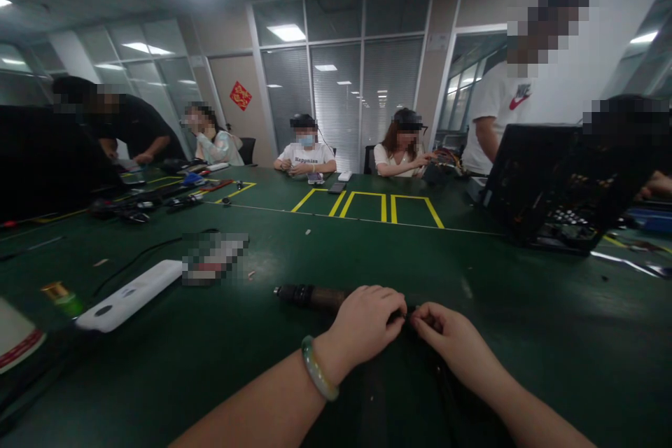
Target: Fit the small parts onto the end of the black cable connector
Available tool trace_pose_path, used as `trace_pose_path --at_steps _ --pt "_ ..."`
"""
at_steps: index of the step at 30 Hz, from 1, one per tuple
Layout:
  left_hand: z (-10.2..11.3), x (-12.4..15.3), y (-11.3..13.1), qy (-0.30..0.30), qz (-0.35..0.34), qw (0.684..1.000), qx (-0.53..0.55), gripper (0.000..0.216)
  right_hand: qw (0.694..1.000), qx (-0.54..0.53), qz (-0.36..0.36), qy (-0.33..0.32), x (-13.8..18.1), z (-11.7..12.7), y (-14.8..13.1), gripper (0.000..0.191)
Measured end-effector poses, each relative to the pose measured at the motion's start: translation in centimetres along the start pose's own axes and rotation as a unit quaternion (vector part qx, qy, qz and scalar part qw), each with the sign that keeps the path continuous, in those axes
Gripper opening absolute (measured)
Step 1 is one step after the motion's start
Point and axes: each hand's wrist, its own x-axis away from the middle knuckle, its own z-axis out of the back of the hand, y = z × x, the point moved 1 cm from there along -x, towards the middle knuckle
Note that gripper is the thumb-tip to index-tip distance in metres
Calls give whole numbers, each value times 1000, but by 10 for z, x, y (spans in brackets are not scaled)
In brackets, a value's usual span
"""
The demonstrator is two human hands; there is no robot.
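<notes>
An electric screwdriver (323,297), a dark brown cylinder with a black nose and a small metal tip, lies on the green table, its tip pointing left. My left hand (365,318), with a green bangle at the wrist, is wrapped over its rear part. Close by on the right, the fingers of my right hand (444,332) pinch something small and dark at the tool's rear end, too hidden to make out. A dark cord (438,367) shows faintly below the right hand.
On my left lie a white power strip (136,294), a blurred flat object (215,259), a green-and-gold spool (63,299) and a white cup (15,336). An open black computer case (546,182) stands right. Tools and cables (126,206) lie far left. Several people are around the table.
</notes>
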Motion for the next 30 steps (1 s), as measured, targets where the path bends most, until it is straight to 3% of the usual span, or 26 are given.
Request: trace_pose_path --at_steps 7,14,20,30 --pt "0 1 0 5 5 1000 11 16 1000 -10 3 -12 -1 0 4 22" --pt "-4 0 -2 2 -13 1000 1 7 1000 8 10 -3 -2 -1 5 21" --pt "-4 0 -2 8 -3 1000 4 15 1000 -5 12 -4 -1 -1 4 20" --pt "-4 0 -2 2 -11 1000 4 9 1000 -2 -2 -9 0 1 -2 19"
